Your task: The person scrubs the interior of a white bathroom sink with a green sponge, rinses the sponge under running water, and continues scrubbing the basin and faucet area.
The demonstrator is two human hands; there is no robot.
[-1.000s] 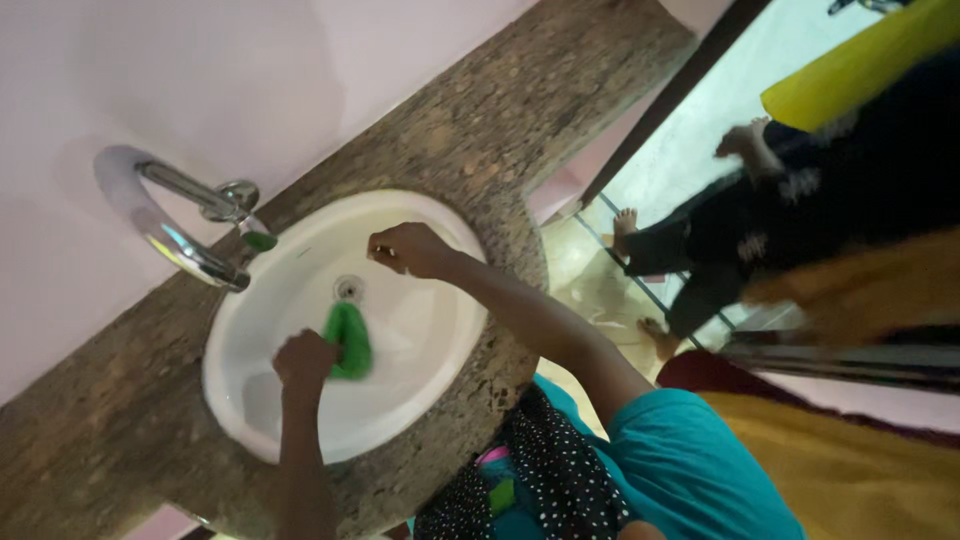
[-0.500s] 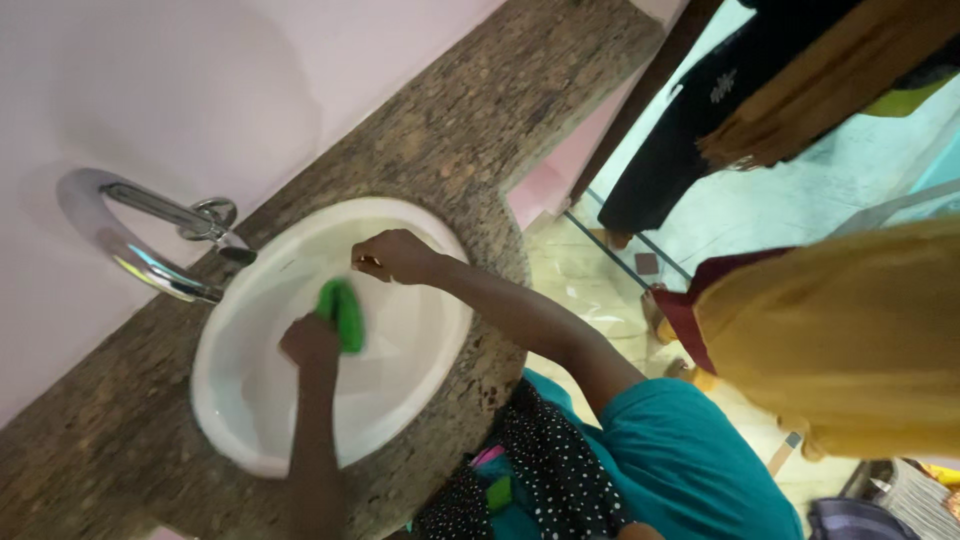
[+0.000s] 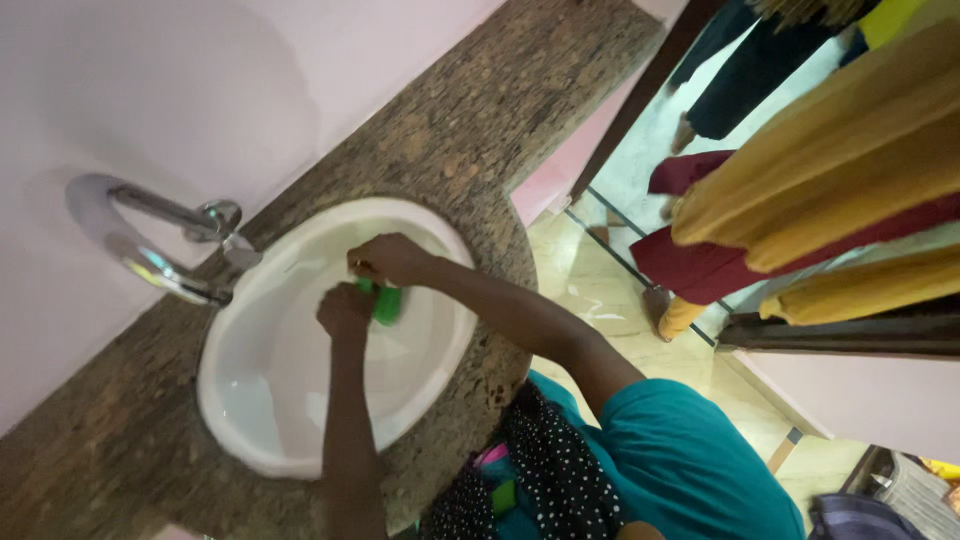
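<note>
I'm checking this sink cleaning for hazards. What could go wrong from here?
The left hand holds the green scrubber inside the white basin, where water seems to pool, so grip may slip. The right hand works close to the chrome tap and might knock it. People standing close by the doorway could bump the person.

A small bright green scrubbing pad (image 3: 386, 301) sits inside the white oval ceramic basin (image 3: 250, 420), mostly hidden by closed fingers.
</note>
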